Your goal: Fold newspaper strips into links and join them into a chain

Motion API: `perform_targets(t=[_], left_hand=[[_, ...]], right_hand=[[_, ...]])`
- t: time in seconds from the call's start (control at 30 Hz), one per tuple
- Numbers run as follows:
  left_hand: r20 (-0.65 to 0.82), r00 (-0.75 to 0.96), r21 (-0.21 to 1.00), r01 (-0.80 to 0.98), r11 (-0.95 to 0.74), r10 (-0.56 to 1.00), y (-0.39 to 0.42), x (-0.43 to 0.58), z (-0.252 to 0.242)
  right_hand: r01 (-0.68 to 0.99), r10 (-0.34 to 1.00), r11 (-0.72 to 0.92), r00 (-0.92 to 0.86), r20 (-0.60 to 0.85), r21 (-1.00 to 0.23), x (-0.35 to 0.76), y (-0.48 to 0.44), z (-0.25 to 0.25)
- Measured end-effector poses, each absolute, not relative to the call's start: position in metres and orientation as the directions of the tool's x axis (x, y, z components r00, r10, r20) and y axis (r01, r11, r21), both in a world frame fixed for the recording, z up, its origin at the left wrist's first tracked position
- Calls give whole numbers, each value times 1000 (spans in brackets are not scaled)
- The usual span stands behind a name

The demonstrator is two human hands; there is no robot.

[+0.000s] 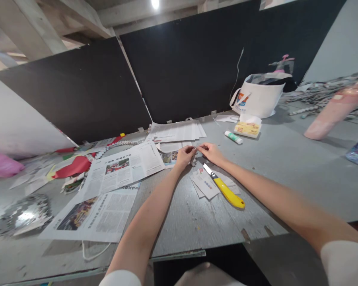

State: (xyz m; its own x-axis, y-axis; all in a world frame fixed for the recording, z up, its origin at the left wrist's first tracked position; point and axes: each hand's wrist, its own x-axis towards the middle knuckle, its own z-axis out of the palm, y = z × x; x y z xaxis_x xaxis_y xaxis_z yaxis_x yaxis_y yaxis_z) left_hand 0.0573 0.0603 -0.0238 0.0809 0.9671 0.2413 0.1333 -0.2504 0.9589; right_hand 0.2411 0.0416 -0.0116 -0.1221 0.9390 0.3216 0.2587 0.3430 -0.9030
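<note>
My left hand (185, 155) and my right hand (211, 153) meet above the grey table (286, 167), fingers pinched together on a small folded strip of newspaper (194, 155) held between them. Just under the hands lies a small pile of cut paper pieces (205, 184). A yellow utility knife (225, 186) with its blade out rests on that pile, close to my right wrist. Stacked newspaper sheets (176, 132) lie just beyond the hands.
Open newspapers (107, 190) spread to the left, with red paper scraps (73, 166) and a woven paper ring (24, 214). A glue stick (233, 137), tissue pack (247, 128), white tote bag (258, 99) and pink bottle (334, 113) stand at the right. Black panels back the table.
</note>
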Motion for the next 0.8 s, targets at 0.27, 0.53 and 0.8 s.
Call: perform_targets(t=[0.27, 0.53, 0.8], left_hand=[[117, 27, 982, -149, -112, 993, 64, 57, -24], [-44, -169, 784, -617, -71, 985, 82, 3, -3], [149, 79, 986, 68, -154, 986, 67, 41, -16]], right_hand=[[255, 958, 279, 1, 288, -926, 240, 36, -6], [252, 957, 284, -14, 290, -925, 239, 35, -6], [320, 950, 307, -53, 307, -896, 239, 37, -7]])
